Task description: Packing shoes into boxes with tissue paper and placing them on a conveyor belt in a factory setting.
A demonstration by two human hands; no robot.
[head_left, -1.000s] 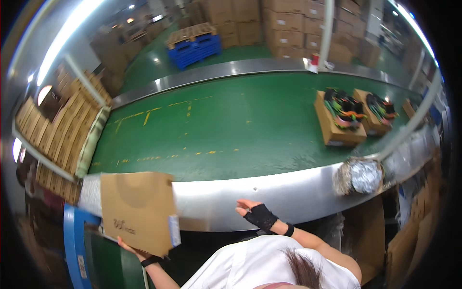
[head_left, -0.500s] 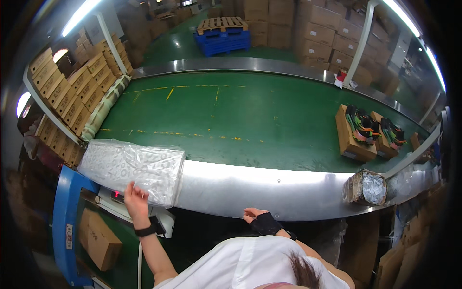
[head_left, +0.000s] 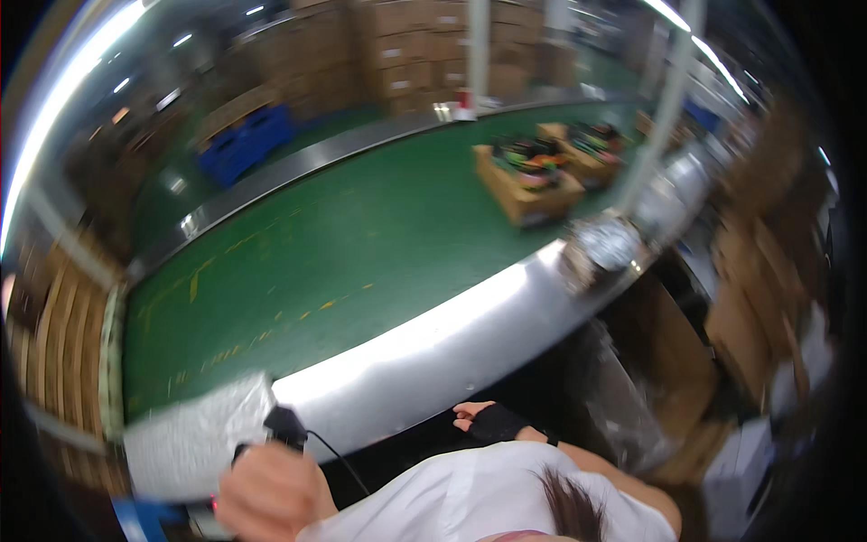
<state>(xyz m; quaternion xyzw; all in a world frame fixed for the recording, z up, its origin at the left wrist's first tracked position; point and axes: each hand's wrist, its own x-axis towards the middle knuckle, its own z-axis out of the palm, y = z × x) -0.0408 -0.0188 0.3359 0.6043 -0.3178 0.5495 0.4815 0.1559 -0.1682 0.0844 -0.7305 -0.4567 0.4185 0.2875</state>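
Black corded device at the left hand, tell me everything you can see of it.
The black device is held up in the left grip, which hides much of it. A dark, blocky head shows above the fist, looking like plastic, though blur hides finer detail. A thin black cord trails from near its right side, curving down toward the white shirt. In the picture it overlaps the edge of the clear plastic wrap; whether they touch can't be told.

Tube light [head_left: 56, 95], glaring metal ledge [head_left: 433, 352] — motion blur, bent edges
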